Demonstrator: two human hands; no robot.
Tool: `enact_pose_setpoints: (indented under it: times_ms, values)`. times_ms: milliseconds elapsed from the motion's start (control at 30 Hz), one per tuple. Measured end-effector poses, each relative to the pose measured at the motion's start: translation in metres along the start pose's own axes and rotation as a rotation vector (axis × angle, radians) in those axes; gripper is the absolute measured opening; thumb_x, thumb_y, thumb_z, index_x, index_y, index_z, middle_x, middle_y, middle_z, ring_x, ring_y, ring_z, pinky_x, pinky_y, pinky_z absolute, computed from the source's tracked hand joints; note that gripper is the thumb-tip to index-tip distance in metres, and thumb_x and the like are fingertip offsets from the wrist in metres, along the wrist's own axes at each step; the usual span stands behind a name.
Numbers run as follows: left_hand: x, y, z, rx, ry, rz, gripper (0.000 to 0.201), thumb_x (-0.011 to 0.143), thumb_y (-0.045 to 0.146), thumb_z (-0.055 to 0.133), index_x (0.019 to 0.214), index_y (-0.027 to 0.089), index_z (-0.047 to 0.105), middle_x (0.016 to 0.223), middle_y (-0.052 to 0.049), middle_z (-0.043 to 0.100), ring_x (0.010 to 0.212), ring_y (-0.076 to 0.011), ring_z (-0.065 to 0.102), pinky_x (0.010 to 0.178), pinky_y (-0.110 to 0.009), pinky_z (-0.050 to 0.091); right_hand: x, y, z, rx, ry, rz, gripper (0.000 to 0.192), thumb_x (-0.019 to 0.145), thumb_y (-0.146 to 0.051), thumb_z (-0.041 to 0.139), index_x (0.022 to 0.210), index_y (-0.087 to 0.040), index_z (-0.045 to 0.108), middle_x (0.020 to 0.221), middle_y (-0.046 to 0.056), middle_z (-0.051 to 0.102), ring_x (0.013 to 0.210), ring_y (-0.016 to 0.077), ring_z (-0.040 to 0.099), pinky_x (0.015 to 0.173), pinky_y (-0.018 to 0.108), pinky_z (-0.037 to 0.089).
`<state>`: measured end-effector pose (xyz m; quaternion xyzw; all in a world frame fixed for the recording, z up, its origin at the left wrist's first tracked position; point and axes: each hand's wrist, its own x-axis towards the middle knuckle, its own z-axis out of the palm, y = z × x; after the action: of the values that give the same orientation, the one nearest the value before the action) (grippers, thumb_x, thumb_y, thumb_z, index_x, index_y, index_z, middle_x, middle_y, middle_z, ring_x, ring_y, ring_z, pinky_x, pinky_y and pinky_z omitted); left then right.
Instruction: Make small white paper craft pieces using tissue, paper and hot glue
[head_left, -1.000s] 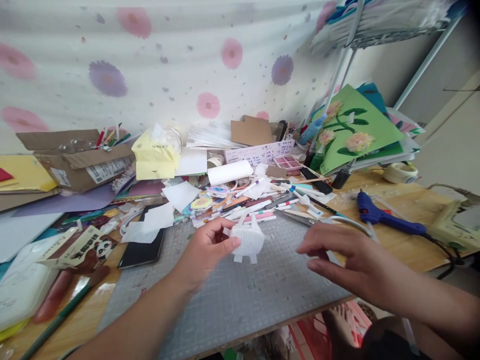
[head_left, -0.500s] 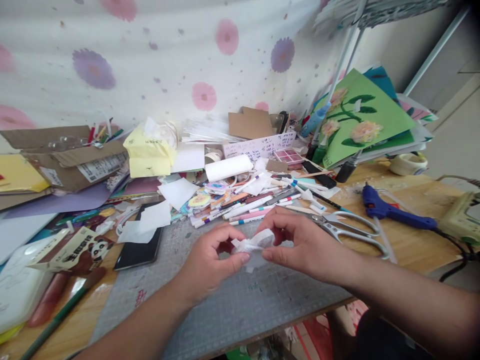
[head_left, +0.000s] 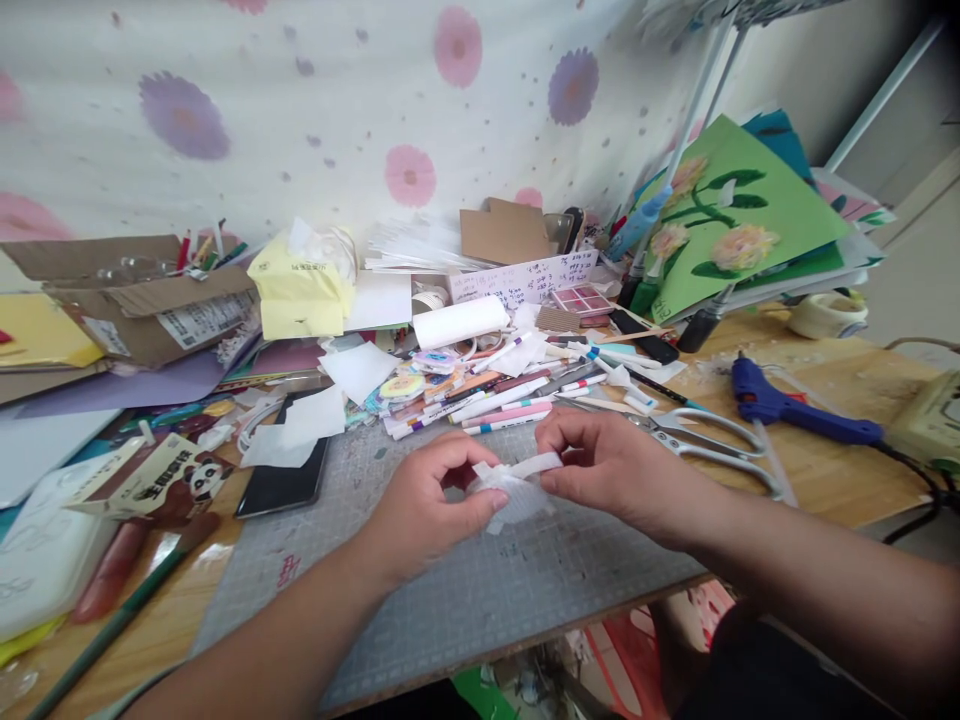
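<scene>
Between my hands, just above the grey cutting mat (head_left: 420, 620), is a piece of thin white paper (head_left: 521, 503), gathered and creased at its top. My left hand (head_left: 442, 490) pinches its left end between thumb and fingers. At the upper right, my right hand (head_left: 600, 470) grips a narrow white strip (head_left: 536, 464) that crosses the gathered part. Whether the strip is separate or part of the same paper, I cannot tell. The scissors (head_left: 701, 440) lie beside my right hand, partly hidden behind it.
Many markers (head_left: 502, 405) are heaped behind my hands. A blue glue gun (head_left: 795, 405) with a cord lies at the right. A black phone-like slab (head_left: 281, 490) under white paper pieces, a panda box (head_left: 161, 475) and a green-handled brush (head_left: 120, 620) are at the left.
My right hand has drawn the white strip out to the right, so the rounded loop of paper is now flat and straight. My left hand keeps its pinch. The view has shifted slightly.
</scene>
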<state>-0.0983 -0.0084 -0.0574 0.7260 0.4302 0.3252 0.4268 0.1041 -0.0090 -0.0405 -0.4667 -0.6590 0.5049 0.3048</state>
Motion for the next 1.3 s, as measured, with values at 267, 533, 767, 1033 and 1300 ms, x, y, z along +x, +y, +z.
enact_pose_setpoints:
  times_ms: [267, 533, 767, 1033, 1300]
  values:
    - [-0.001, -0.005, 0.001, -0.260, -0.068, -0.179, 0.018, 0.071, 0.031, 0.067, 0.082, 0.017, 0.061, 0.069, 0.000, 0.055, 0.059, -0.0123, 0.050, 0.052, -0.023, 0.038, -0.004, 0.005, 0.000, 0.186, -0.060, 0.022, 0.028, 0.069, -0.015, 0.061, 0.095, -0.020, 0.053, 0.085, 0.001, 0.053, 0.074, 0.0144, 0.050, 0.065, 0.028, 0.043]
    - [-0.001, -0.006, 0.002, -0.422, -0.055, -0.296, 0.024, 0.070, 0.035, 0.070, 0.080, 0.016, 0.059, 0.063, 0.002, 0.056, 0.054, -0.0097, 0.050, 0.049, -0.021, 0.037, -0.019, -0.002, -0.012, -0.266, 0.101, -0.499, 0.018, 0.075, -0.010, 0.062, 0.090, -0.020, 0.062, 0.104, 0.006, 0.045, 0.105, 0.0182, 0.045, 0.093, 0.032, 0.037]
    - [-0.002, -0.004, 0.005, -0.421, -0.054, -0.293, 0.025, 0.070, 0.036, 0.071, 0.080, 0.016, 0.060, 0.063, 0.002, 0.056, 0.055, -0.0091, 0.049, 0.049, -0.020, 0.036, -0.014, 0.000, 0.001, -0.420, 0.198, -0.463, 0.008, 0.074, -0.017, 0.067, 0.082, -0.017, 0.070, 0.086, 0.004, 0.047, 0.085, 0.0165, 0.049, 0.077, 0.030, 0.042]
    - [-0.002, -0.004, 0.006, -0.405, -0.015, -0.298, 0.025, 0.069, 0.035, 0.072, 0.079, 0.016, 0.059, 0.061, 0.003, 0.056, 0.053, -0.0086, 0.049, 0.046, -0.019, 0.036, -0.009, -0.002, 0.007, -0.290, 0.203, -0.211, 0.010, 0.077, -0.016, 0.059, 0.068, -0.019, 0.062, 0.080, 0.001, 0.050, 0.079, 0.0151, 0.051, 0.074, 0.029, 0.041]
    - [0.002, -0.003, 0.001, -0.587, 0.111, -0.301, 0.018, 0.072, 0.029, 0.069, 0.069, 0.016, 0.056, 0.061, 0.002, 0.059, 0.054, -0.0101, 0.052, 0.049, -0.020, 0.038, -0.030, -0.003, -0.038, -0.301, 0.234, -0.184, 0.018, 0.087, -0.032, 0.049, 0.073, -0.021, 0.051, 0.080, 0.002, 0.051, 0.077, 0.0169, 0.048, 0.071, 0.031, 0.038]
